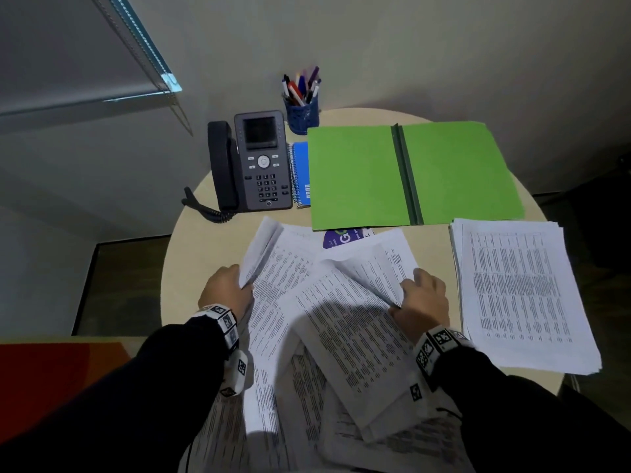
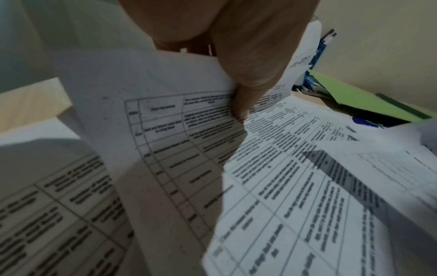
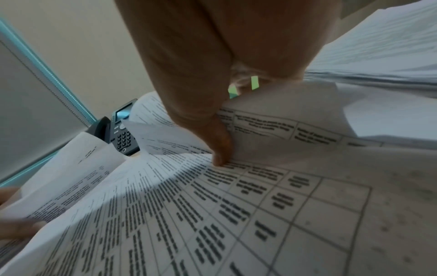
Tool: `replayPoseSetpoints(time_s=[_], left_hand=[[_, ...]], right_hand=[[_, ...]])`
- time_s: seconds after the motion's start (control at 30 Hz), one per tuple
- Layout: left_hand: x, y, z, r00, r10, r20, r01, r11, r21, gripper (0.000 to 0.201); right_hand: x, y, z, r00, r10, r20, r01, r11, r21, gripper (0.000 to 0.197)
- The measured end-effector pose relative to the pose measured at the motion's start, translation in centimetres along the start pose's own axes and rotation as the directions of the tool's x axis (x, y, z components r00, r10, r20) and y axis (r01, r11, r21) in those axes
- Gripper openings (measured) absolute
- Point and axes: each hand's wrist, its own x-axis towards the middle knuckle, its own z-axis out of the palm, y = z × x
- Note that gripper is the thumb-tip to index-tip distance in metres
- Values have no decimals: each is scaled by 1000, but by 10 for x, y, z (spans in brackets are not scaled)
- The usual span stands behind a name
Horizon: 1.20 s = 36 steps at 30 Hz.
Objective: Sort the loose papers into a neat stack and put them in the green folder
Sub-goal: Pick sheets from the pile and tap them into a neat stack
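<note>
Loose printed papers (image 1: 327, 322) lie fanned and overlapping on the near half of the round table. My left hand (image 1: 227, 288) pinches the left edge of a curled-up sheet (image 2: 146, 104), thumb on top. My right hand (image 1: 423, 298) pinches the lifted right edge of another sheet (image 3: 295, 119). The green folder (image 1: 403, 172) lies open and flat at the back of the table, with nothing on it. A squared stack of papers (image 1: 522, 291) rests at the right, beside my right hand.
A black desk phone (image 1: 252, 162) stands at the back left, a blue spiral notebook (image 1: 300, 172) beside the folder, a blue pen cup (image 1: 302, 112) behind. A purple card (image 1: 341, 238) peeks from under the folder's front edge. The table rim (image 1: 170, 268) curves near my left hand.
</note>
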Motion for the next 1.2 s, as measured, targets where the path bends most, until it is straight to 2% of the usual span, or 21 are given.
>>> replayPoseSetpoints(time_s=[0.17,0.27,0.33,0.43,0.57,0.63,0.73,0.77,0.83,0.87,0.93,0.97,1.07,1.2], left_hand=[[-4,2,3,999,13,-43,-14,999,-39,19],[-6,8,-7,996,-74,-50,67,989,-133,19],[-13,11,-19,989,-130,-73,107,960,-259,16],[-33,3,-37,965,-263,14,225,797,-560,4],[-71,-30,-37,924,-332,187,365,629,-686,8],[-95,-40,-25,918,-327,223,388,636,-667,13],[-126,-40,1,917,-254,308,397,657,-641,24],[-134,-38,12,909,-248,335,412,660,-628,34],[-142,-36,33,914,-272,301,402,703,-587,56],[-145,-29,39,923,-283,262,384,743,-548,57],[-151,-13,44,926,-332,180,377,835,-402,42],[-153,-8,46,916,-361,178,401,850,-342,40],[-155,0,45,864,-449,227,498,827,-261,52],[-149,4,36,798,-530,286,596,761,-255,63]], right_hand=[[0,-1,10,1000,-11,-24,11,1000,-4,43],[-2,-3,13,999,-24,-39,24,1000,-15,43],[-4,-3,12,998,-48,-41,47,999,-23,43],[-8,0,13,996,-76,-36,75,997,-27,47],[-10,-1,11,997,-77,-19,76,995,-58,49],[-12,-2,12,998,-68,-14,66,994,-89,45],[-17,-2,15,997,-74,-32,70,992,-107,43],[-20,-3,14,997,-67,-42,62,991,-118,45],[-26,-4,13,996,-55,-70,44,989,-144,52],[-29,-5,12,995,-51,-89,37,988,-149,54],[-31,-7,10,993,-44,-111,28,990,-135,54],[-31,-7,10,994,-39,-105,26,992,-125,55],[-30,-8,7,997,-21,-79,15,997,-73,55],[-27,-11,-1,998,29,-63,-30,999,-13,52]])
